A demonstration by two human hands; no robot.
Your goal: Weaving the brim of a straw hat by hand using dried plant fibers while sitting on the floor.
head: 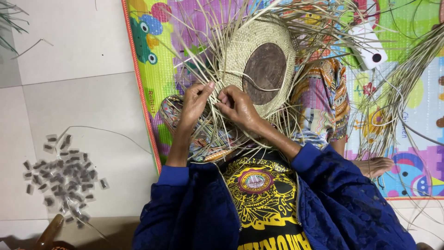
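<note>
A round woven straw piece, built around a dark brown wooden disc, rests on my lap with many loose pale straw strands fanning out from its edge. My left hand pinches strands at the lower left rim. My right hand grips strands right beside it, fingers bent against the weave. Both wrists come out of dark blue sleeves.
I sit on a colourful play mat over pale floor tiles. A heap of small clear packets lies on the tiles at left. A white device lies on the mat at upper right, with more straw bundles beside it. My bare foot shows at right.
</note>
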